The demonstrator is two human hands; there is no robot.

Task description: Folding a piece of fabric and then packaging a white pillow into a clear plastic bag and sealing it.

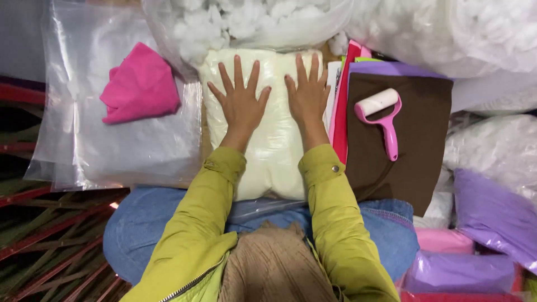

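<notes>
Hands: left hand (240, 100) and right hand (306, 92) lie open, fingers spread, pressing flat on a cream bagged cushion (268, 151).
Cushion: rests before the person's knees.
Right: pink lint roller (382, 117) on brown fabric (414, 162).
Left: pink cloth (141, 85) on clear plastic bags (84, 145).

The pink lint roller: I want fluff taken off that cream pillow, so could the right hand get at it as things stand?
Probably yes. The pink lint roller lies uncovered on the brown fabric, just beside the right hand, which rests flat and empty on the cream pillow. Nothing lies between them.
</notes>
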